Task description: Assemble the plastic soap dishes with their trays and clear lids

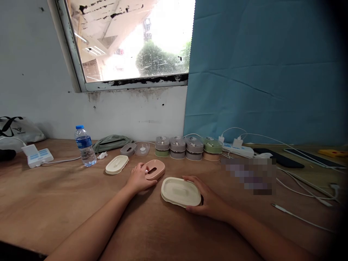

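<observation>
My left hand (140,178) grips the near left side of a pink oval lid (159,167) with a long slot in its top, its fingers over the edge and thumb along the front. To the right, my right hand (206,198) holds a cream oval tray (179,192) by its right end, thumb at the near edge and fingers at the far edge. The tray's underside is hidden. Farther left lies a second cream oval piece (116,164), touched by neither hand. Behind it are a grey slotted oval lid (128,149) and a clear cover (142,149).
Several stacked oval boxes with clear tops (177,148) line the back near the wall. A water bottle (85,146) and green pouch (112,142) stand left. Power strips (239,149), dark phones (278,158) and a white cable (299,217) lie right.
</observation>
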Available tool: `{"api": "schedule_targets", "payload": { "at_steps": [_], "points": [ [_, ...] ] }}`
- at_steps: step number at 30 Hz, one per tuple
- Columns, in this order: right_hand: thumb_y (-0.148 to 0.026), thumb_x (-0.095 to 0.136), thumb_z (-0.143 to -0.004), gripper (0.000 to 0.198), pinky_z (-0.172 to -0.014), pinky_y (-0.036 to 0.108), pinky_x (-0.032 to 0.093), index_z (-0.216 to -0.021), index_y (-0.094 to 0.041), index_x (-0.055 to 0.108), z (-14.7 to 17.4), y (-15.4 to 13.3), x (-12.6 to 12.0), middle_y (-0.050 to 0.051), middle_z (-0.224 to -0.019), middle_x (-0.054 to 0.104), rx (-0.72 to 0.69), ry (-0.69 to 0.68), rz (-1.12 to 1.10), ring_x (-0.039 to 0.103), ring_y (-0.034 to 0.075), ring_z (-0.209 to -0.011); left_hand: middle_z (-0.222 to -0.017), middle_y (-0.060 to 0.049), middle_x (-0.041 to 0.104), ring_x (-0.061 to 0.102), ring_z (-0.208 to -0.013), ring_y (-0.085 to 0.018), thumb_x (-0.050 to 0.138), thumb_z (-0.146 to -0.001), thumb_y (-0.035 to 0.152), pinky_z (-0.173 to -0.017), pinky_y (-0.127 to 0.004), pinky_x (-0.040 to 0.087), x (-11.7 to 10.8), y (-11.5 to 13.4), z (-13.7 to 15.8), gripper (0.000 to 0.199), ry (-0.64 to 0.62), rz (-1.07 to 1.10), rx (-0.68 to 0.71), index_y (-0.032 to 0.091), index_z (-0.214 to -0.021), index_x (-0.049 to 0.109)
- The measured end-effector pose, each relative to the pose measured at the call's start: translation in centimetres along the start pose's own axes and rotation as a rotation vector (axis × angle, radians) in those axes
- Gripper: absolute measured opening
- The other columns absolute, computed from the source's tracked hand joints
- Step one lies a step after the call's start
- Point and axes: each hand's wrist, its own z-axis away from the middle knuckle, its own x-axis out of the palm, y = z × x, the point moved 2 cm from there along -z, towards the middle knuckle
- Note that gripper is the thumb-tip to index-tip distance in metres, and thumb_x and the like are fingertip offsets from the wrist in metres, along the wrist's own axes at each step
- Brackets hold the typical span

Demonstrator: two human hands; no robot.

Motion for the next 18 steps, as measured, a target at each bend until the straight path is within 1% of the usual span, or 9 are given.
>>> {"api": "schedule_targets", "payload": {
  "at_steps": [3, 5, 8, 10, 12, 14, 16, 18],
  "points": [
    [-0.039, 0.068, -0.060, 0.072, -0.097, 0.043, 0.033, -0.122, -0.022, 0.035, 0.0, -0.1, -0.1, 0.009, -0.125, 0.037, -0.006, -0.011, -0.012, 0.037, 0.029, -0.116, -0.099, -0.006, 0.046, 0.050, -0.095, -0.027, 0.067, -0.050, 0.044, -0.082, -0.038, 0.041, 0.2, -0.2, -0.1, 0.039, -0.012, 0.112, -0.015, 0.022, -0.079, 0.053],
    [-0.037, 0.068, -0.061, 0.071, -0.097, 0.042, 0.033, -0.122, -0.023, 0.036, 0.0, -0.4, -0.1, 0.009, -0.124, 0.038, -0.007, -0.027, -0.014, 0.037, 0.028, -0.115, -0.102, -0.006, 0.045, 0.048, -0.097, -0.026, 0.068, -0.049, 0.040, -0.084, -0.037, 0.040, -0.1, 0.0, -0.2, 0.035, 0.029, 0.134, -0.004, 0.021, -0.075, 0.052],
    [-0.036, 0.067, -0.061, 0.069, -0.097, 0.041, 0.033, -0.122, -0.023, 0.036, 0.1, -0.8, -0.2, 0.008, -0.122, 0.037, -0.002, -0.054, -0.010, 0.038, 0.028, -0.114, -0.110, -0.006, 0.040, 0.046, -0.102, -0.025, 0.067, -0.051, 0.036, -0.087, -0.036, 0.040, -1.7, 0.1, -0.7, 0.033, 0.170, 0.105, 0.042, 0.020, -0.075, 0.051],
    [-0.036, 0.067, -0.062, 0.069, -0.097, 0.041, 0.033, -0.122, -0.023, 0.036, 0.1, -0.9, -0.1, 0.008, -0.122, 0.037, 0.019, -0.066, -0.008, 0.038, 0.027, -0.113, -0.114, -0.007, 0.037, 0.044, -0.105, -0.024, 0.067, -0.053, 0.037, -0.088, -0.034, 0.040, -3.6, -0.7, -1.5, 0.035, 0.317, 0.077, 0.021, 0.020, -0.078, 0.050],
    [-0.037, 0.067, -0.061, 0.070, -0.097, 0.040, 0.033, -0.122, -0.024, 0.036, 0.2, -0.9, -0.1, 0.008, -0.123, 0.036, 0.042, -0.084, -0.006, 0.039, 0.027, -0.113, -0.115, -0.007, 0.035, 0.043, -0.107, -0.023, 0.065, -0.056, 0.042, -0.092, -0.034, 0.037, -5.7, -2.2, -2.9, 0.037, 0.512, 0.042, -0.075, 0.020, -0.081, 0.048],
    [-0.036, 0.067, -0.061, 0.070, -0.097, 0.038, 0.033, -0.122, -0.024, 0.036, 0.2, -0.8, 0.0, 0.007, -0.123, 0.035, 0.051, -0.101, -0.002, 0.039, 0.026, -0.113, -0.113, -0.008, 0.036, 0.043, -0.108, -0.023, 0.064, -0.058, 0.044, -0.094, -0.035, 0.036, -7.5, -4.4, -4.8, 0.038, 0.618, 0.022, -0.209, 0.019, -0.082, 0.047],
    [-0.035, 0.067, -0.061, 0.070, -0.097, 0.037, 0.033, -0.122, -0.024, 0.036, 0.2, -0.8, 0.0, 0.007, -0.124, 0.034, 0.054, -0.114, 0.003, 0.038, 0.025, -0.113, -0.109, -0.009, 0.039, 0.043, -0.108, -0.024, 0.065, -0.056, 0.044, -0.092, -0.035, 0.037, -8.4, -6.7, -7.0, 0.040, 0.624, -0.018, -0.322, 0.019, -0.081, 0.046],
    [-0.036, 0.067, -0.061, 0.070, -0.097, 0.037, 0.033, -0.122, -0.024, 0.036, 0.2, -0.8, 0.0, 0.007, -0.124, 0.034, 0.057, -0.120, 0.003, 0.038, 0.025, -0.114, -0.107, -0.010, 0.041, 0.045, -0.105, -0.025, 0.067, -0.054, 0.043, -0.089, -0.035, 0.038, -8.6, -8.7, -9.1, 0.044, 0.540, -0.048, -0.417, 0.018, -0.082, 0.044]
  ]
}}
